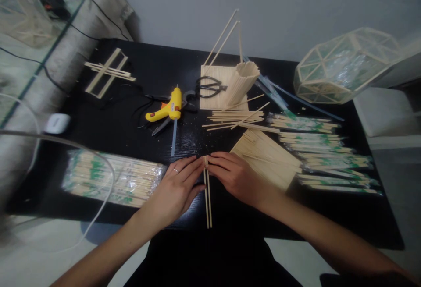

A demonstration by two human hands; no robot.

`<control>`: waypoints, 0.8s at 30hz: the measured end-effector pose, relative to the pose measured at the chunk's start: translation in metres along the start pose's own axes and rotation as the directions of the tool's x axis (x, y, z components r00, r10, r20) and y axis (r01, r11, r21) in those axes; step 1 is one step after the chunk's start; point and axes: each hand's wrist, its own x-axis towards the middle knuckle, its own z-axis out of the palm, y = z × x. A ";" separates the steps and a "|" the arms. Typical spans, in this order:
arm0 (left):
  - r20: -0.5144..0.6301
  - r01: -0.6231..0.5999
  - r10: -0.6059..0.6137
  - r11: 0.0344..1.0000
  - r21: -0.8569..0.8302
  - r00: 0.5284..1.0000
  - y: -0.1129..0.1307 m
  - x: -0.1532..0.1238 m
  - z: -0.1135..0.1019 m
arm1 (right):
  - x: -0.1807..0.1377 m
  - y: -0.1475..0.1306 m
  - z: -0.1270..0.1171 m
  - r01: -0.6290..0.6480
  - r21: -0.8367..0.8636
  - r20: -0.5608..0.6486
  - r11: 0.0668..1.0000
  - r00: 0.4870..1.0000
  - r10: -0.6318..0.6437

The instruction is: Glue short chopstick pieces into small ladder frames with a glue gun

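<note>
My left hand (179, 186) lies flat and open, fingertips pressed against the top ends of two sticks (208, 197), while my right hand (232, 175) curls its fingers onto those same ends and pinches them, so the sticks lie side by side between my hands and run back toward me on the table (230, 221). Just right of my right hand lies a mat (266, 157) of joined sticks, and left of my left hand a pack (115, 177) of chopsticks. Beyond my fingertips are a glue gun (167, 109), loose sticks (233, 119) and scissors (208, 86).
</note>
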 end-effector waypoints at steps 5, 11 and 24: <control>-0.017 0.004 -0.004 1.000 -0.002 1.000 0.001 0.000 0.000 | 0.000 -0.001 0.000 -0.005 0.001 0.005 1.000 1.000 0.005; -0.013 0.001 -0.001 1.000 0.015 1.000 0.002 0.001 0.000 | -0.001 -0.001 0.001 -0.015 0.017 -0.003 1.000 1.000 0.015; -0.019 0.010 -0.010 1.000 -0.006 1.000 0.002 0.002 0.000 | -0.003 -0.002 0.003 -0.030 0.028 -0.005 0.999 1.000 0.031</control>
